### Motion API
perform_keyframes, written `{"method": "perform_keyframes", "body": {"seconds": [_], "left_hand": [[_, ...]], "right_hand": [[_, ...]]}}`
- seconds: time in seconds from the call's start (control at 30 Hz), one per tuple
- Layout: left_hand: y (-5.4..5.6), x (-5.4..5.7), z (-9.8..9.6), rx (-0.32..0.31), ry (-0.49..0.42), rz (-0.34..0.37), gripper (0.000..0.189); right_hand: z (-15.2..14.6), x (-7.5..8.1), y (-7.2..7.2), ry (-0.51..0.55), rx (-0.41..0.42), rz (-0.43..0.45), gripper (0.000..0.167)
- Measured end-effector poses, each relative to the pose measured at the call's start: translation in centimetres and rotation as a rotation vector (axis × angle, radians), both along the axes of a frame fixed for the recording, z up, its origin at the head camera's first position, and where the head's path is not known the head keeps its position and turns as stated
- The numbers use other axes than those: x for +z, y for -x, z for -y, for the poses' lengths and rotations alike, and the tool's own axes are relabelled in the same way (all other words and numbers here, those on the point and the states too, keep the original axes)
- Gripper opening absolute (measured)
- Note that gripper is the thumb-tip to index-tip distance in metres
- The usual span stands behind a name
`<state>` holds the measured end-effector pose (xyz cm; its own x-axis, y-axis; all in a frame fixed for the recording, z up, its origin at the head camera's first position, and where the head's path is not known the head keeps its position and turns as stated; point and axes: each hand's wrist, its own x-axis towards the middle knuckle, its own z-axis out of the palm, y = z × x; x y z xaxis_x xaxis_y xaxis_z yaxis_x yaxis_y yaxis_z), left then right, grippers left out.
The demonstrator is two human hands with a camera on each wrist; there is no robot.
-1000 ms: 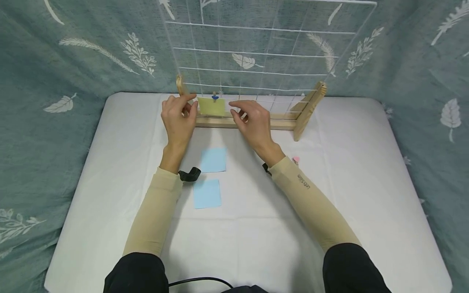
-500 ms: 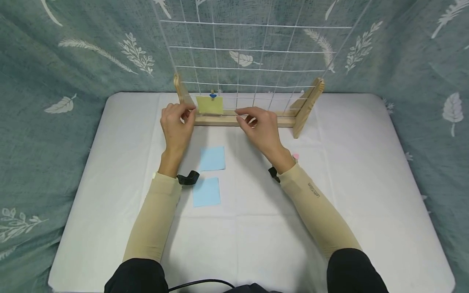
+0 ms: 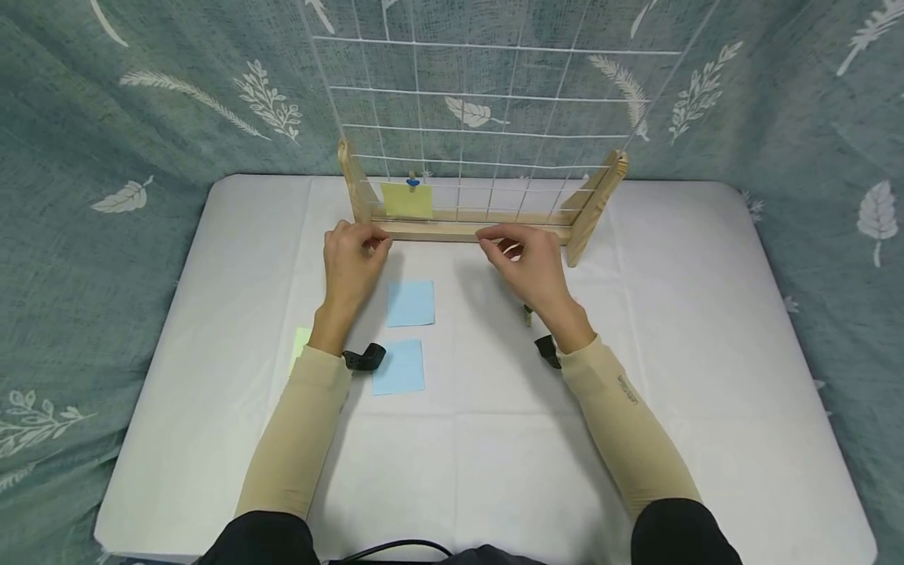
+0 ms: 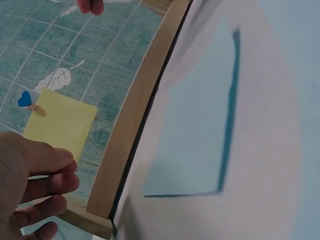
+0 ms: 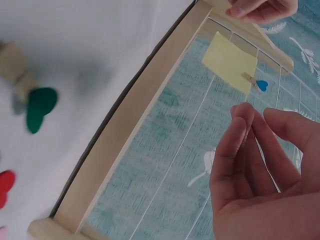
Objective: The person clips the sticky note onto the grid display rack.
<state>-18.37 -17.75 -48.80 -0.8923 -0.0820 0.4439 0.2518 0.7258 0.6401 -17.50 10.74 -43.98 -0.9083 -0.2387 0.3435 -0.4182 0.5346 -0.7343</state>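
Nearest me lies one light blue square of paper [image 3: 399,367], with a second light blue square [image 3: 411,304] just beyond; both look limp and almost weightless, best lifted by an edge. Further out, my left hand [image 3: 351,263] holds nothing, its fingers loosely curled; my right hand [image 3: 528,263] is free too, thumb apart from the fingers. Behind them runs the pale wooden base rail [image 3: 452,231]. Past it the yellow paper note [image 3: 406,204] hangs against the white wire grid [image 3: 518,49], pinched at its upper edge by a small wooden peg with a blue heart [image 5: 262,85]. I judge the note thin and easily creased: I'd hold a lower corner lightly. The peg should be stiff and springy, squeezed at its heart end.
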Motion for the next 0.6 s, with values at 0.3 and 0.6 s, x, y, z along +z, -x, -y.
{"method": "perform_keyframes", "body": {"seconds": [0.3,0.6], "left_hand": [[-0.9,-1.4,-0.2,-0.044,0.030,0.101,0.006],[-1.9,-2.4,0.1,-0.033,0.051,0.182,0.010]], "right_hand": [[-3.0,-1.0,-1.5,0.027,-0.018,0.023,0.017],[-5.9,-1.2,-2.1,0.030,-0.065,0.004,0.017]]}}
